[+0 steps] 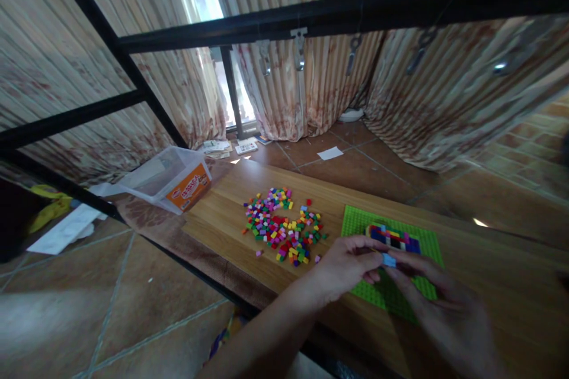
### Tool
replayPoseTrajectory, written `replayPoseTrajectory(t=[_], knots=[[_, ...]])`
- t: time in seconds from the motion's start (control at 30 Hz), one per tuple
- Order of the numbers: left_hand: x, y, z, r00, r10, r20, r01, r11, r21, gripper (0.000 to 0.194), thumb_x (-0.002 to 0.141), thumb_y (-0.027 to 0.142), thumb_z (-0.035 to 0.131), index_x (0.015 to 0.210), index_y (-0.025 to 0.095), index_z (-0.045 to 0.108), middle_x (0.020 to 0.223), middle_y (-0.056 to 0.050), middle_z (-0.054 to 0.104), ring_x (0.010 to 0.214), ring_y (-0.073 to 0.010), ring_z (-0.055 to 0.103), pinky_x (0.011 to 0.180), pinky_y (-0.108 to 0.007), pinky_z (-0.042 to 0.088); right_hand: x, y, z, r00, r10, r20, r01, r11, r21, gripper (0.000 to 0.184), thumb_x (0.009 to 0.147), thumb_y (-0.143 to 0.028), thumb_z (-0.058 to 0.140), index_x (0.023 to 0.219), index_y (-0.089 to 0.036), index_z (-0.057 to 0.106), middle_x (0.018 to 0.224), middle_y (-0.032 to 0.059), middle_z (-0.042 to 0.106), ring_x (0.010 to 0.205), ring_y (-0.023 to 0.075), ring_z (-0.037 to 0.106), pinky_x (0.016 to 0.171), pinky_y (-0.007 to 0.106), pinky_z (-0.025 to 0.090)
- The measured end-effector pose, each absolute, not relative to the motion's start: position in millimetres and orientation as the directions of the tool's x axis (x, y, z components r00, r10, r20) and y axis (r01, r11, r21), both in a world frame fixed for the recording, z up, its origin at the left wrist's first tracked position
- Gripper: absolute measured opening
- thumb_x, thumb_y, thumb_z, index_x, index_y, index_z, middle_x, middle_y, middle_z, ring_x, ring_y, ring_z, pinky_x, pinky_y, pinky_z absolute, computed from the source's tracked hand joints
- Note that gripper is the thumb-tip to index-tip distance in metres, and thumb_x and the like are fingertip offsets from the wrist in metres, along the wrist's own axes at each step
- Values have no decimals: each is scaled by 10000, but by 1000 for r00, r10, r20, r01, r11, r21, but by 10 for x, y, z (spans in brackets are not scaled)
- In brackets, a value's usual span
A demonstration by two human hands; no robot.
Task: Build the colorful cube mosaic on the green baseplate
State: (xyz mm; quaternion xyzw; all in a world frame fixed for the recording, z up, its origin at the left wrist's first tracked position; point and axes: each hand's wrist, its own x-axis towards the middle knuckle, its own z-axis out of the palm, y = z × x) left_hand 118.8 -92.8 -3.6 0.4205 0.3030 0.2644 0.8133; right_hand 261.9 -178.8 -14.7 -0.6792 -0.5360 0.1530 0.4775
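Note:
A small light-blue brick point(389, 260) is pinched between the fingertips of both hands. My left hand point(351, 263) comes in from the left with thumb and forefinger closed at one end of it. From the right, my right hand point(440, 296) is closed on the other end. Below and behind them lies a bright green baseplate point(355, 220), partly covered by the hands. On it stands a low build of multicoloured bricks point(412, 244), whose near side is hidden by my fingers. A spread of loose toy bricks point(275, 228) lies left of my left hand.
The wooden tabletop point(217, 207) bears the bricks and baseplate. A translucent plastic box point(153, 189) with an orange label stands at its left end. Black metal bars point(311, 18) with hanging clips cross above the far side. Curtains point(284, 95) and papers point(330, 153) on the floor lie beyond.

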Motion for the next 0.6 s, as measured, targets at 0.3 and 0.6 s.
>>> replayPoseTrajectory(t=[0.3, 0.6], knots=[[1136, -901, 5, 724, 641, -254, -88, 451, 888, 167, 781, 199, 669, 930, 126, 694, 702, 10, 646, 573, -65, 534, 616, -212, 417, 2678, -1808, -114, 497, 828, 260, 530, -53, -846, 374, 726, -603, 698, 940, -300, 744, 956, 16, 753, 860, 241, 704, 816, 382, 556], [1270, -1256, -172, 921, 368, -132, 64, 191, 979, 142, 839, 297, 670, 872, 163, 702, 690, 15, 629, 679, -112, 582, 679, -222, 452, 2658, -1806, 62, 752, 642, 149, 312, -148, -938, 418, 640, -570, 751, 931, -271, 723, 979, 41, 743, 948, 305, 690, 836, 434, 569]])
